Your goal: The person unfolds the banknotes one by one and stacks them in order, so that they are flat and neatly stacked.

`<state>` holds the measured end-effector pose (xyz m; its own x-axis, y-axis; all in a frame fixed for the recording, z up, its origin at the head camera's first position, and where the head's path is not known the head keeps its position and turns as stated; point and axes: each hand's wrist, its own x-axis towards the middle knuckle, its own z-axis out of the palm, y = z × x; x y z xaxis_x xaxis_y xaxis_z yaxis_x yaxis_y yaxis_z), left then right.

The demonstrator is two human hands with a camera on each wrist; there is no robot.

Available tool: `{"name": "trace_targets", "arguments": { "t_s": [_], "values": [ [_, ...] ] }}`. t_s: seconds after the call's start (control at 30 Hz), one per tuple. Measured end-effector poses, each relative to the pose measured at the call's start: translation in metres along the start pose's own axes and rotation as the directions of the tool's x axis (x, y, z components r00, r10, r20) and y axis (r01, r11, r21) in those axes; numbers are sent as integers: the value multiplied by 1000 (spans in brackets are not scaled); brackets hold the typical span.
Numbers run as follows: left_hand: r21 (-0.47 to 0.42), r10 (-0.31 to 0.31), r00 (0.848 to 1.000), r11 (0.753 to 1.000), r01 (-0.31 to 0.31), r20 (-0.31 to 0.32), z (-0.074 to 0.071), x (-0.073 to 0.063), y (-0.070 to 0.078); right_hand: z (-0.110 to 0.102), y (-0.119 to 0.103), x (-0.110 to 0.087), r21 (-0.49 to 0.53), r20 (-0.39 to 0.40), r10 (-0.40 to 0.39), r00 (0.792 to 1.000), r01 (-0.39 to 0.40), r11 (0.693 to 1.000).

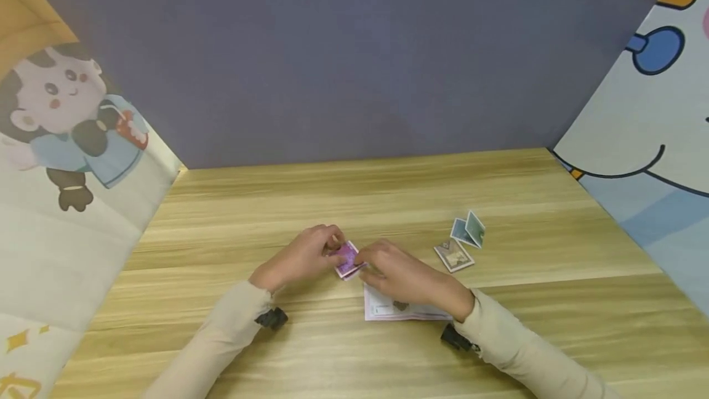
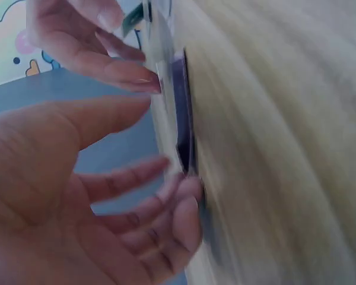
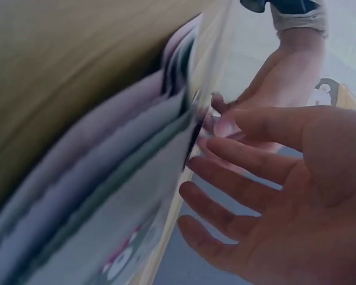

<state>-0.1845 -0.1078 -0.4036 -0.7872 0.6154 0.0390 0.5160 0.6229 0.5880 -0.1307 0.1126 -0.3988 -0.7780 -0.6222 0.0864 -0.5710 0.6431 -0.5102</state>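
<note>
A small folded purple paper (image 1: pixel 347 258), printed like a banknote, lies on the wooden table between the two hands. At its left edge is the left hand (image 1: pixel 306 257), thumb and fingers apart and loosely bent around that side; in the left wrist view the left hand (image 2: pixel 124 196) has its fingertips close to the table beside the paper's dark edge (image 2: pixel 182 113). The right hand (image 1: pixel 407 273) reaches over the paper's right edge with its fingertips. Relaxed, spread fingers show on the right hand (image 3: pixel 255 184) in the right wrist view. It partly covers a stack of flat printed papers (image 1: pixel 382 306).
Right of the hands lie a folded brown paper (image 1: pixel 454 255) and, behind it, a folded blue-green paper (image 1: pixel 468 229) with one flap standing up. A grey panel (image 1: pixel 354 66) closes off the wooden table (image 1: pixel 249 202) at the back; cartoon-printed walls flank both sides.
</note>
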Motion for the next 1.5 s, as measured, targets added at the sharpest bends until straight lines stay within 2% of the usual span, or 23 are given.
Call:
{"name": "trace_targets", "arguments": {
  "t_s": [0.1, 0.2, 0.33, 0.47, 0.6, 0.73, 0.87, 1.0, 1.1, 1.17, 1.27, 1.37, 1.5],
  "values": [
    [58, -41, 999, 998, 40, 12, 6, -2, 2, 1, 3, -1, -16, 2, -4, 1000, 4, 1000],
    [72, -87, 996, 994, 85, 26, 9, -4, 6, 1, 4, -2, -19, 12, -14, 1000, 14, 1000],
    [27, -146, 988, 989, 145, 56, 11, -4, 11, 2, 5, -3, -37, 21, -14, 1000, 15, 999],
    [-37, -173, 981, 984, 177, 89, 11, -3, 12, 3, 5, -5, -26, 25, 0, 1000, 0, 1000],
    [-94, -170, 981, 979, 179, 99, 11, -2, 10, 3, 7, -5, 20, 36, 31, 999, -32, 999],
    [-137, -151, 985, 977, 161, 77, 12, -1, 7, 0, 10, -4, 60, 36, 46, 998, -48, 997],
    [-207, -155, 985, 964, 168, 81, 11, 0, 8, -9, 13, -5, 93, 30, 70, 997, -72, 993],
    [-297, -160, 984, 938, 178, 82, 9, 2, 9, -24, 14, -7, 117, -22, 124, 992, -121, 986],
    [-353, -156, 987, 922, 161, 44, 8, 5, 10, -34, 15, -7, 103, -97, 148, 984, -137, 985],
    [-405, -153, 988, 903, 142, 5, 8, 6, 11, -38, 15, -7, 83, -147, 153, 977, -142, 986],
    [-511, -153, 987, 853, 105, -52, 9, 6, 16, -42, 15, -5, 77, -205, 150, 967, -137, 988],
    [-625, -133, 987, 779, 49, -89, 11, 5, 24, -44, 14, -5, 121, -247, 146, 958, -119, 986],
    [-734, -81, 990, 679, -30, -115, 15, 4, 35, -47, 14, -5, 212, -293, 158, 943, -97, 972]
  ]
}}
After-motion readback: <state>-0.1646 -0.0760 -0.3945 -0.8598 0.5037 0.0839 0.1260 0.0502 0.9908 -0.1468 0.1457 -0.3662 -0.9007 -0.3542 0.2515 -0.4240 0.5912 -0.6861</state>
